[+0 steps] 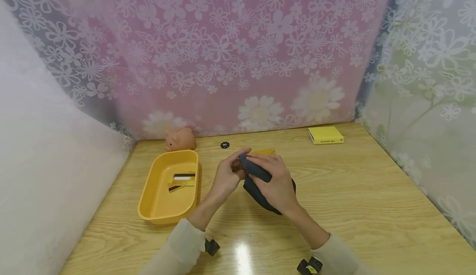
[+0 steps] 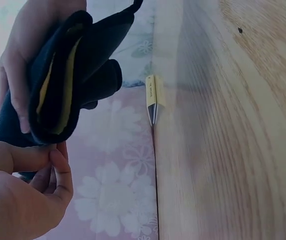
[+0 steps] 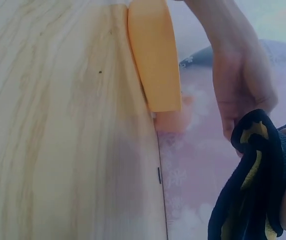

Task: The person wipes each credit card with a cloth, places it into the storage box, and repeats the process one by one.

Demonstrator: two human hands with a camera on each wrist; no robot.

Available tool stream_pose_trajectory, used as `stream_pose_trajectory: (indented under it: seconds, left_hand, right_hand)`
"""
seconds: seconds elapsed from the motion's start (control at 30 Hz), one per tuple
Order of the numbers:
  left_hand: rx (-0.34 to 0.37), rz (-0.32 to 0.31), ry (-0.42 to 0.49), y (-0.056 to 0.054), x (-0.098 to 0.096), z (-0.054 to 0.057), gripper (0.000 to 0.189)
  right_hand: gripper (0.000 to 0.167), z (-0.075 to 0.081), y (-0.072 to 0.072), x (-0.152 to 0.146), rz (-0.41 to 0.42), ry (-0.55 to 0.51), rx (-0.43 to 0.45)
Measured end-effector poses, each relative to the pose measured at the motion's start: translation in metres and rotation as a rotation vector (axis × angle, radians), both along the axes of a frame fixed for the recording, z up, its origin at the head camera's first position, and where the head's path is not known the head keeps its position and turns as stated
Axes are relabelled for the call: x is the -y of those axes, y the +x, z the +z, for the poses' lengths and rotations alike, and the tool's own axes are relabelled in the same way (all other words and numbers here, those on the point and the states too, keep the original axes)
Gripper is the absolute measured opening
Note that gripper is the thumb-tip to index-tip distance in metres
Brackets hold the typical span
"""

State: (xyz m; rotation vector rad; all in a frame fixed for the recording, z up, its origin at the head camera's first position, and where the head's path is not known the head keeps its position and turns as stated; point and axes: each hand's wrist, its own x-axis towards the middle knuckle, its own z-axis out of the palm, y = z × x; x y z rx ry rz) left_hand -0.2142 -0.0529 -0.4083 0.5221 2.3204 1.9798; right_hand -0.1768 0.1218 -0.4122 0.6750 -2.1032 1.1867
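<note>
A dark navy soft fabric pouch (image 1: 262,194) with a yellow lining is held above the table, folded over on itself. My right hand (image 1: 277,182) grips it from above, fingers and thumb around the fold. At its far end my left hand (image 1: 227,175) has curled fingers against the fabric. In the left wrist view, the left hand (image 2: 27,185) has its thumb and fingers together at the pouch's (image 2: 57,90) lower edge. The yellow lining shows between dark borders of the pouch (image 3: 253,185) in the right wrist view. What lies inside the fold is hidden.
On the left stands a yellow tray (image 1: 160,209) holding several yellow cards (image 1: 182,180) with dark stripes. Behind it sits a pink piggy bank (image 1: 181,139). A black poker chip (image 1: 224,144), a flat orange-yellow piece (image 1: 265,151) and a yellow book (image 1: 326,135) lie farther back.
</note>
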Motion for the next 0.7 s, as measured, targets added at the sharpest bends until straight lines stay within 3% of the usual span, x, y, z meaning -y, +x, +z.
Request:
stream_pose_trajectory:
  seconds: [0.2, 0.47, 0.7]
  left_hand:
    - [0.020, 0.027, -0.009, 0.001, 0.002, 0.001, 0.063]
    - [0.063, 0.037, 0.068, -0.002, 0.005, 0.000, 0.063]
    - [0.053, 0.101, 0.068, -0.002, 0.008, 0.002, 0.058]
  right_hand:
    - [0.052, -0.003, -0.002, -0.005, -0.055, 0.009, -0.001]
    - [0.053, -0.002, -0.008, -0.023, -0.096, -0.005, -0.026]
    - [0.054, -0.003, -0.010, -0.049, -0.172, -0.054, 0.033]
